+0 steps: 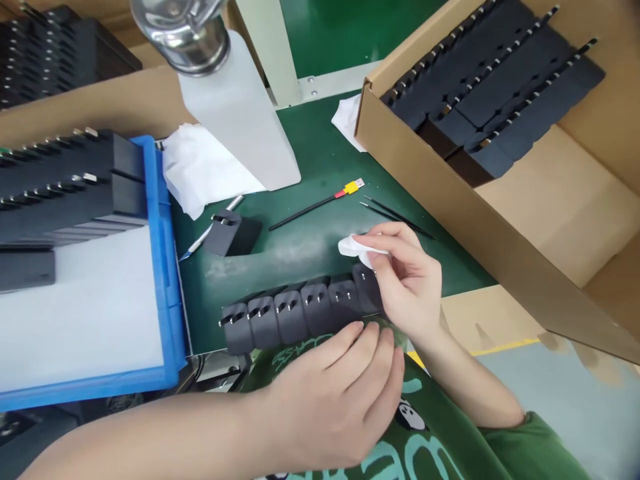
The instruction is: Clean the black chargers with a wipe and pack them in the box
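Your right hand (413, 283) pinches a folded white wipe (354, 247) between thumb and fingers, above the right-hand end of a row of black adapters (291, 317) on a green counter (320, 157). Your left hand (335, 400) is near the same end, apart from your right, its back to the camera and its fingers side by side. The thumb is hidden, and you cannot tell from this angle whether that hand grips or touches an adapter. Six adapters stand side by side along the counter's near edge, metal prongs showing, the last one leaning.

Before you, a single black adapter (230, 237) stands apart, a slim pen-like tool (200, 241) lying behind it. A black cable (305, 213) with a yellow and red USB end lies mid-counter, near dark tweezers (397, 217). Beyond is a white bottle (240, 113) with a metal top, beside a crumpled white cloth (200, 170). A blue-rimmed tray (163, 267) on your left holds more adapters in rows; on your right, a cardboard box (450, 200) holds others, packed with prongs up.
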Available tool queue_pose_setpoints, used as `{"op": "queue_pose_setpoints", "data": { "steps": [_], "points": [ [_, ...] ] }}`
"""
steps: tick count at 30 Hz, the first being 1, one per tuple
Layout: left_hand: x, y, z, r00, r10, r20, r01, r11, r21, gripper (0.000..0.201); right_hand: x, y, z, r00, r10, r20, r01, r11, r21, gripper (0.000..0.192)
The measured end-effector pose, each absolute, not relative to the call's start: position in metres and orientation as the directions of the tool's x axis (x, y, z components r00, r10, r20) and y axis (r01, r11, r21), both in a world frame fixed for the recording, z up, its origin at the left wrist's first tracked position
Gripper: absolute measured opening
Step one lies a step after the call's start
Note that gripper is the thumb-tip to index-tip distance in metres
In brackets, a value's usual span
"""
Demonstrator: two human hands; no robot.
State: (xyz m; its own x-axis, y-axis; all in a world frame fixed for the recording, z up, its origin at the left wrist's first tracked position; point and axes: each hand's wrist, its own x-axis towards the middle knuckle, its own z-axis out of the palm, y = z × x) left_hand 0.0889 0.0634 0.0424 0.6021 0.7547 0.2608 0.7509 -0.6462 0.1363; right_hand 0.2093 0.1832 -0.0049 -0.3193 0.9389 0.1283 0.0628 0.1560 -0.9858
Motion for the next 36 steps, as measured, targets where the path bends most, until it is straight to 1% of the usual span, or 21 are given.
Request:
{"op": "queue_pose_setpoints", "data": {
  "steps": [3, 7, 9, 10, 12, 13, 14, 16, 18, 19, 21, 23, 27, 29, 30, 33, 35, 36],
  "points": [
    [0.080, 0.068, 0.044, 0.623, 0.743, 0.244, 0.734, -0.663, 0.148, 0.038, 0.211, 0.181, -0.003, -0.348, 0.933, 0.092, 0.051, 0.117, -0.992, 0.029],
    [0.071, 0.074, 0.039, 0.685, 0.694, 0.221, 0.681, -0.718, 0.147, 0.039, 0.221, 0.179, 0.003, -0.403, 0.914, 0.042, 0.102, 0.090, -0.991, 0.028],
    [0.069, 0.074, 0.034, 0.682, 0.701, 0.208, 0.689, -0.711, 0.139, 0.041, 0.226, 0.181, 0.006, -0.436, 0.900, 0.016, 0.113, 0.073, -0.991, 0.028],
    [0.068, 0.073, 0.031, 0.672, 0.713, 0.199, 0.702, -0.699, 0.134, 0.043, 0.229, 0.184, 0.007, -0.460, 0.888, 0.027, 0.110, 0.087, -0.990, 0.028],
    [0.068, 0.071, 0.026, 0.647, 0.740, 0.183, 0.732, -0.670, 0.125, 0.046, 0.234, 0.192, 0.009, -0.539, 0.833, 0.125, 0.086, 0.202, -0.976, 0.033],
    [0.069, 0.069, 0.024, 0.636, 0.751, 0.178, 0.742, -0.659, 0.126, 0.047, 0.236, 0.198, 0.010, -0.602, 0.775, 0.193, 0.064, 0.288, -0.955, 0.035],
    [0.069, 0.068, 0.023, 0.628, 0.758, 0.177, 0.748, -0.650, 0.129, 0.046, 0.238, 0.205, 0.010, -0.678, 0.689, 0.255, 0.031, 0.374, -0.927, 0.037],
    [0.070, 0.067, 0.021, 0.612, 0.770, 0.180, 0.759, -0.636, 0.139, 0.045, 0.240, 0.219, 0.014, -0.821, 0.472, 0.320, -0.050, 0.500, -0.865, 0.036],
    [0.070, 0.067, 0.022, 0.601, 0.780, 0.176, 0.767, -0.624, 0.149, 0.045, 0.242, 0.233, 0.020, -0.908, 0.282, 0.311, -0.101, 0.573, -0.813, 0.033],
    [0.070, 0.067, 0.022, 0.598, 0.783, 0.173, 0.769, -0.621, 0.153, 0.045, 0.242, 0.239, 0.024, -0.930, 0.220, 0.294, -0.108, 0.599, -0.793, 0.032],
    [0.070, 0.067, 0.023, 0.598, 0.783, 0.171, 0.768, -0.621, 0.155, 0.045, 0.240, 0.248, 0.031, -0.956, 0.150, 0.251, -0.105, 0.626, -0.773, 0.032],
    [0.070, 0.068, 0.023, 0.601, 0.780, 0.173, 0.765, -0.624, 0.156, 0.045, 0.235, 0.253, 0.035, -0.963, 0.128, 0.236, -0.109, 0.616, -0.780, 0.032],
    [0.069, 0.069, 0.022, 0.611, 0.771, 0.180, 0.757, -0.635, 0.153, 0.046, 0.230, 0.257, 0.033, -0.955, 0.104, 0.277, -0.168, 0.579, -0.798, 0.028],
    [0.069, 0.069, 0.022, 0.612, 0.769, 0.184, 0.757, -0.637, 0.147, 0.046, 0.235, 0.259, 0.033, -0.962, 0.095, 0.254, -0.156, 0.573, -0.804, 0.030],
    [0.069, 0.069, 0.022, 0.613, 0.769, 0.183, 0.756, -0.637, 0.147, 0.046, 0.239, 0.259, 0.034, -0.966, 0.111, 0.232, -0.128, 0.575, -0.808, 0.033],
    [0.068, 0.067, 0.022, 0.612, 0.769, 0.184, 0.756, -0.638, 0.149, 0.046, 0.249, 0.257, 0.036, -0.955, 0.224, 0.195, -0.028, 0.585, -0.811, 0.040],
    [0.068, 0.066, 0.021, 0.617, 0.765, 0.183, 0.753, -0.642, 0.148, 0.046, 0.253, 0.252, 0.035, -0.934, 0.263, 0.241, -0.042, 0.590, -0.806, 0.038],
    [0.068, 0.066, 0.021, 0.618, 0.765, 0.182, 0.753, -0.642, 0.145, 0.046, 0.255, 0.250, 0.034, -0.927, 0.264, 0.265, -0.060, 0.595, -0.801, 0.036]
  ]
}}
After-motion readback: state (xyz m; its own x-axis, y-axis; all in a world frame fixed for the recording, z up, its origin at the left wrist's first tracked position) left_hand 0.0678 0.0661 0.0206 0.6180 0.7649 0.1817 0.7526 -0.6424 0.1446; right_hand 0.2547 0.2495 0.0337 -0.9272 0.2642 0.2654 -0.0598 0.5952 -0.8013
